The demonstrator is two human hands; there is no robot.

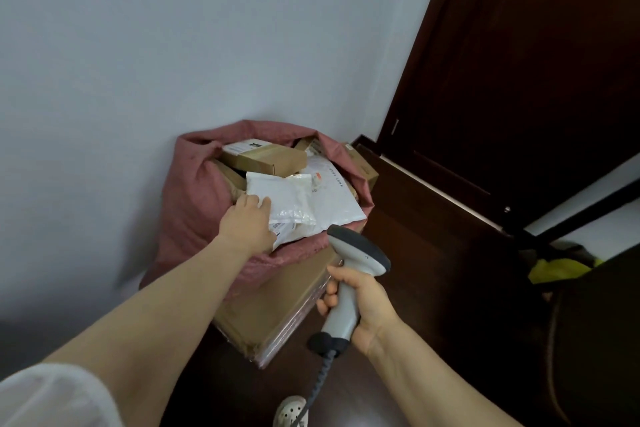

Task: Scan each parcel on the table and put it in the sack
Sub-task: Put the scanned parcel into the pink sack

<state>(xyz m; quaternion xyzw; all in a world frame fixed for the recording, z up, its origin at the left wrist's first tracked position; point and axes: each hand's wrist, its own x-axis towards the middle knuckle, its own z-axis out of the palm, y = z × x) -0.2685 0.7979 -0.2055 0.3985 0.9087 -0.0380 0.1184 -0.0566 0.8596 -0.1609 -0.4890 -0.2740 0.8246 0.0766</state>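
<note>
A pink sack (194, 198) stands against the wall, its mouth open and full of parcels. On top lie white plastic mailers (294, 201) and a brown cardboard box (266, 158). My left hand (247, 222) reaches into the sack's mouth, fingers lying fairly straight on the near edge of the top white mailer. My right hand (356, 302) grips the handle of a grey barcode scanner (353, 267) just right of the sack, its head pointing toward the parcels. The scanner's coiled cable (320, 378) hangs down.
A large flat cardboard box (277, 308) leans beside the sack. A dark wooden door (519, 62) and dark furniture (433, 218) fill the right side. A yellow item (557, 270) lies at far right. A white shoe (291, 412) shows at the bottom.
</note>
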